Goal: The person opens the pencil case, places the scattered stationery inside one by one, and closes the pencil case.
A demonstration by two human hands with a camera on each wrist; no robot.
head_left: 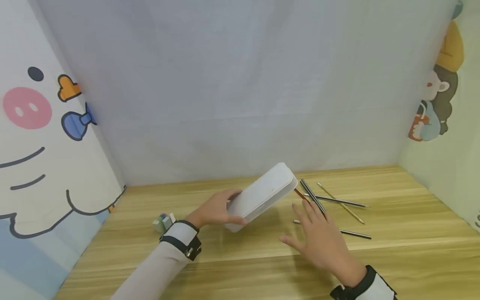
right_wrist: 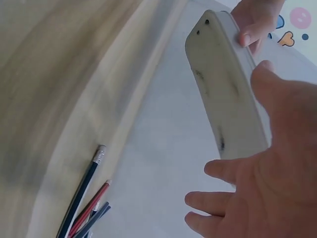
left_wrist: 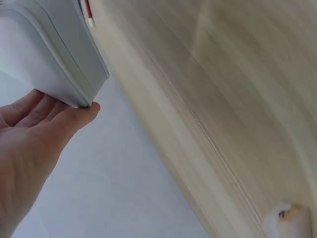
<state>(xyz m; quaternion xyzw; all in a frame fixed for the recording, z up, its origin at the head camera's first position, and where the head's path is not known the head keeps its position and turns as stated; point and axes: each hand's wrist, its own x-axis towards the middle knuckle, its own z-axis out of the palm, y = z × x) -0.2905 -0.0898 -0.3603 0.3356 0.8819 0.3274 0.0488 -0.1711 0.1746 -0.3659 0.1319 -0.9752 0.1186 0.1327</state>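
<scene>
A white pencil case (head_left: 262, 193), long with rounded corners, is held tilted above the table by my left hand (head_left: 213, 210). Thumb and fingers grip its near-left end, as the left wrist view shows on the case (left_wrist: 64, 54). Its scuffed underside (right_wrist: 218, 84) faces the right wrist camera. My right hand (head_left: 320, 239) hovers to the right of the case with fingers spread and nothing in them. Beneath and beyond that hand lie several pencils: a yellow one (head_left: 352, 212), a red one (head_left: 301, 193) and dark ones (head_left: 354, 234), some partly hidden by the fingers.
A small cluster of pale blocks (head_left: 161, 225), perhaps erasers, sits on the wooden table (head_left: 240, 271) beside my left wrist. A grey-white curtain (head_left: 243, 91) closes the back. Printed cartoon panels stand at the left (head_left: 41, 166) and right (head_left: 446, 166).
</scene>
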